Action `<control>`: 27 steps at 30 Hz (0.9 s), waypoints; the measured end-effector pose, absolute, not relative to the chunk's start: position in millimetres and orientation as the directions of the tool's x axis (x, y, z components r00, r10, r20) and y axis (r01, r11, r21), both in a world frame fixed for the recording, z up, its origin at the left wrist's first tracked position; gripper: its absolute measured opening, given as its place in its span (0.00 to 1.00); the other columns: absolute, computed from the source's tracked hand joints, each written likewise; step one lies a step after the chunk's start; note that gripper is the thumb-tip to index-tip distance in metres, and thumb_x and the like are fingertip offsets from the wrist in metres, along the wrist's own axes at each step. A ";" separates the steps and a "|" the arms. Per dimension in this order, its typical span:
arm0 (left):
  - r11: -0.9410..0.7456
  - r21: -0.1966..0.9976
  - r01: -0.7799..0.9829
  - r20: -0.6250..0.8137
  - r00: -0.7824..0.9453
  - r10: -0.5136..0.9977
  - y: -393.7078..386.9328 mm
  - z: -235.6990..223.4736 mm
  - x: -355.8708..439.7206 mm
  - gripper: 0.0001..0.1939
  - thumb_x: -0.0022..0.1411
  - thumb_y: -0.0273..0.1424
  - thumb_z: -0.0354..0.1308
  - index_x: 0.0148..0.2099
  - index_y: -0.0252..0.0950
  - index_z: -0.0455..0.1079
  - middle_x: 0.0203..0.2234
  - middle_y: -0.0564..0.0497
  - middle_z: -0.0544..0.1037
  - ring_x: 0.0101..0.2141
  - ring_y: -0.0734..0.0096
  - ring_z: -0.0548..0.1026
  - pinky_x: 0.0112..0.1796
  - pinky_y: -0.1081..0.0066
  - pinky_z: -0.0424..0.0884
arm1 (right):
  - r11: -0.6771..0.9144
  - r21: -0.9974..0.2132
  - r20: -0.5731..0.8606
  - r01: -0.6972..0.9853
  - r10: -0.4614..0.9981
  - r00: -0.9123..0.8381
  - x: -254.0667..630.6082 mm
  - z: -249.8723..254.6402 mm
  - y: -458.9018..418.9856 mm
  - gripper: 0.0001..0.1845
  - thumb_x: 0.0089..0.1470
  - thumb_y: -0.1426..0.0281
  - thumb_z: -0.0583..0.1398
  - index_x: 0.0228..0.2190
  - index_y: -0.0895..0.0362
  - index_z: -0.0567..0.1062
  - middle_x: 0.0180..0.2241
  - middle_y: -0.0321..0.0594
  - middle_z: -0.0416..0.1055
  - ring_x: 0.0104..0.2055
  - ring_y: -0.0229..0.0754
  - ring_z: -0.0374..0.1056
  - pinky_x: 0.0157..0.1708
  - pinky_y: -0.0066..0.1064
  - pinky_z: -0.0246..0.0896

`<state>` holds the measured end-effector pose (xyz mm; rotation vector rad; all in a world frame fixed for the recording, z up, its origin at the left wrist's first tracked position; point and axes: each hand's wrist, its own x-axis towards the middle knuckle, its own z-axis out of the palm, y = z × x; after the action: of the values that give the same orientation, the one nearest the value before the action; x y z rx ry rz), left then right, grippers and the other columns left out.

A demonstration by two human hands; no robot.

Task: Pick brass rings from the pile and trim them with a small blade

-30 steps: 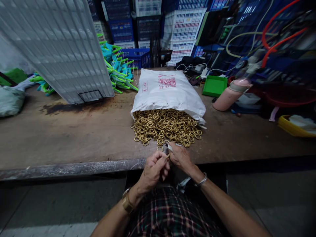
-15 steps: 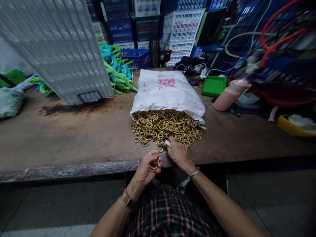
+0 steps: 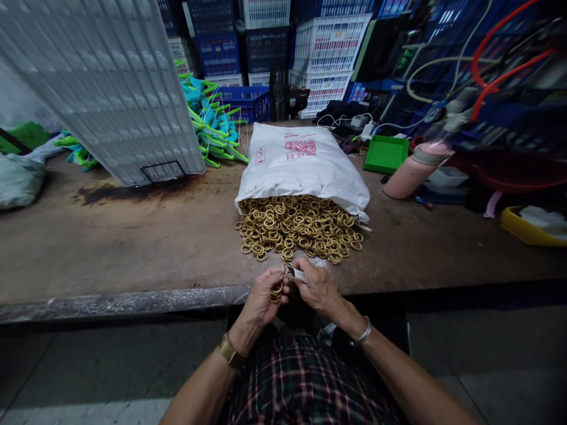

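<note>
Near side of bag: left hand curled round rings, right hand gripping tool (dark tip); I'd steer it clear of skin.

Dim workroom, cool light. Long brown worktable spans most of the view's width; front edge scuffed pale, a dark stain (ragged-edged, near black in places) on the left part of the top. Behind: slatted crates in stacks, blue crates left of centre, white crates just right of it. Far right sinks into shadow, an orange hose looping there. Floor grey, thin dark joints, paler strip at lower left.
</note>
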<state>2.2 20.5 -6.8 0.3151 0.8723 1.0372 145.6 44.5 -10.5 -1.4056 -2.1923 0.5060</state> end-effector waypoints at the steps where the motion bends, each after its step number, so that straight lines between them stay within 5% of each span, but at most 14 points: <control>1: 0.492 0.632 -0.599 -0.467 0.212 0.858 19.8 -6.3 2.7 0.12 0.47 0.35 0.62 0.31 0.33 0.64 0.21 0.56 0.68 0.18 0.82 0.65 0.16 0.82 0.58 | 0.409 -0.553 0.194 0.726 0.911 -0.365 144.4 -9.4 42.9 0.07 0.50 0.73 0.50 0.33 0.56 0.66 0.26 0.38 0.69 0.27 0.39 0.63 0.27 0.27 0.50; 8: 0.420 0.809 -0.412 -0.409 0.118 0.905 17.5 -11.1 4.0 0.16 0.47 0.40 0.61 0.30 0.33 0.64 0.17 0.59 0.63 0.15 0.85 0.59 0.14 0.83 0.51 | 0.320 -0.693 0.156 0.646 0.941 -0.299 139.5 -10.1 42.9 0.06 0.51 0.70 0.51 0.32 0.56 0.66 0.26 0.37 0.67 0.27 0.38 0.61 0.28 0.27 0.51; 14: 0.276 0.951 -0.136 -0.282 -0.027 0.959 15.3 -12.1 5.0 0.13 0.53 0.40 0.55 0.30 0.33 0.66 0.14 0.59 0.63 0.15 0.83 0.58 0.16 0.80 0.53 | 0.002 -0.904 -0.106 0.429 0.968 -0.227 133.8 -2.5 44.5 0.15 0.51 0.60 0.50 0.21 0.57 0.64 0.18 0.31 0.59 0.22 0.33 0.54 0.22 0.24 0.48; 20: 0.190 0.980 -0.053 -0.191 -0.021 0.981 13.1 -6.8 6.7 0.13 0.54 0.39 0.54 0.30 0.33 0.67 0.15 0.58 0.65 0.16 0.82 0.58 0.19 0.80 0.56 | -0.263 -0.937 -0.317 0.231 0.916 -0.244 130.3 -8.8 43.1 0.21 0.51 0.55 0.49 0.16 0.56 0.60 0.13 0.27 0.50 0.14 0.29 0.44 0.15 0.24 0.39; 27: 0.334 0.938 -0.094 -0.321 0.128 0.938 12.8 -7.1 5.1 0.15 0.54 0.43 0.53 0.32 0.34 0.65 0.17 0.58 0.64 0.15 0.83 0.59 0.15 0.81 0.54 | -0.123 -0.941 -0.183 0.316 0.969 -0.167 131.2 -10.1 46.3 0.17 0.49 0.60 0.52 0.16 0.57 0.63 0.15 0.29 0.56 0.18 0.31 0.50 0.19 0.24 0.45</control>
<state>5.1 12.8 -7.1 0.9319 1.1865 0.9362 131.2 46.3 -10.1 -1.4602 -1.5119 1.3135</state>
